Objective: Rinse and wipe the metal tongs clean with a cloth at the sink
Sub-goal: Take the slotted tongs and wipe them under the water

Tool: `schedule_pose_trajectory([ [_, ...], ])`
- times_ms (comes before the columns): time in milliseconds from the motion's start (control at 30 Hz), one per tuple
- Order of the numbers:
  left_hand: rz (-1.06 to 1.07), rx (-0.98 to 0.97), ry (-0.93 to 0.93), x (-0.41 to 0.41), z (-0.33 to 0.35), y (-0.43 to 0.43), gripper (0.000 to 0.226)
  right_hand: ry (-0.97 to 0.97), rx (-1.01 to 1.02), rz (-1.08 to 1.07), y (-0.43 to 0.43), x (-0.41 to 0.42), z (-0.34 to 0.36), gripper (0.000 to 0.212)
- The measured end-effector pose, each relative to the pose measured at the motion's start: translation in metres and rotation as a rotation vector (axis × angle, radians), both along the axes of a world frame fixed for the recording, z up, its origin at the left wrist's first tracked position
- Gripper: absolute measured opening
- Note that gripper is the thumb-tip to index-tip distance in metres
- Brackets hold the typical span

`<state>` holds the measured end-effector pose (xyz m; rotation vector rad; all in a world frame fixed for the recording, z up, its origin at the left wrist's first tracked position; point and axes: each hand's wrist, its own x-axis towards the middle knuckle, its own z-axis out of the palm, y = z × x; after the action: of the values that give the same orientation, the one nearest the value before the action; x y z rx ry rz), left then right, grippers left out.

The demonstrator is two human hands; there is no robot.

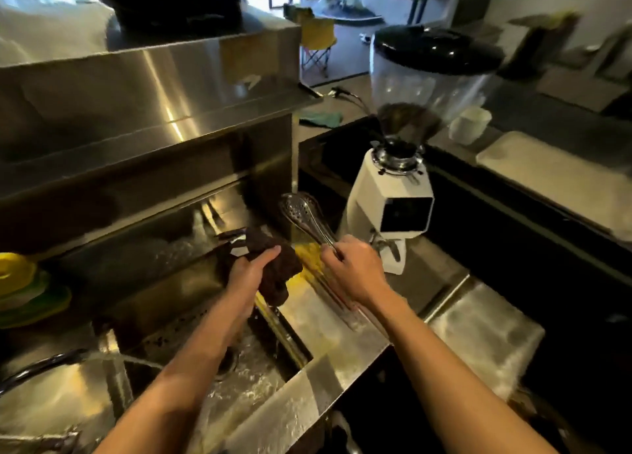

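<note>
My right hand point(352, 269) grips the handle end of the metal tongs point(302, 214), whose perforated spoon-shaped heads point up and away, above the sink's right rim. My left hand point(251, 272) holds a dark brown cloth point(273, 265), bunched up, just left of the tongs and apart from them. Both hands hover over the right edge of the steel sink point(307, 371). Water runs from a faucet point(41, 364) at the lower left into the wet basin.
A white coffee grinder point(393, 200) with a clear hopper stands right behind the tongs. Yellow and green cloths point(24, 289) are stacked at the left. A steel shelf point(147, 111) overhangs the sink. A white cup point(470, 123) and folded white towels point(485, 334) lie to the right.
</note>
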<state>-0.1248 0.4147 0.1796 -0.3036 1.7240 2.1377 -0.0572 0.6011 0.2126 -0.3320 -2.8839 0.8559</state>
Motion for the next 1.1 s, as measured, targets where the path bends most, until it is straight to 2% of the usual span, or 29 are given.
schedule_pose_trajectory([
  [100, -0.125, 0.017, 0.064, 0.006, 0.022, 0.052, 0.004, -0.010, 0.027, -0.125, 0.044, 0.023, 0.015, 0.051],
  [333, -0.402, 0.056, 0.115, 0.033, 0.059, 0.171, 0.004, 0.063, -0.017, -0.369, 0.137, 0.085, 0.047, 0.047],
  [533, -0.584, 0.014, 0.150, 0.065, 0.083, 0.283, 0.015, 0.091, -0.032, -0.547, 0.231, 0.135, 0.064, 0.049],
  [867, -0.644, 0.120, 0.063, 0.084, 0.105, 0.452, 0.021, 0.246, -0.131, -0.724, 0.383, 0.175, 0.085, 0.053],
  [1100, -0.582, 0.162, 0.070, 0.064, 0.109, 0.525, 0.017, 0.194, -0.207, -0.771, 0.451, 0.146, 0.087, 0.038],
])
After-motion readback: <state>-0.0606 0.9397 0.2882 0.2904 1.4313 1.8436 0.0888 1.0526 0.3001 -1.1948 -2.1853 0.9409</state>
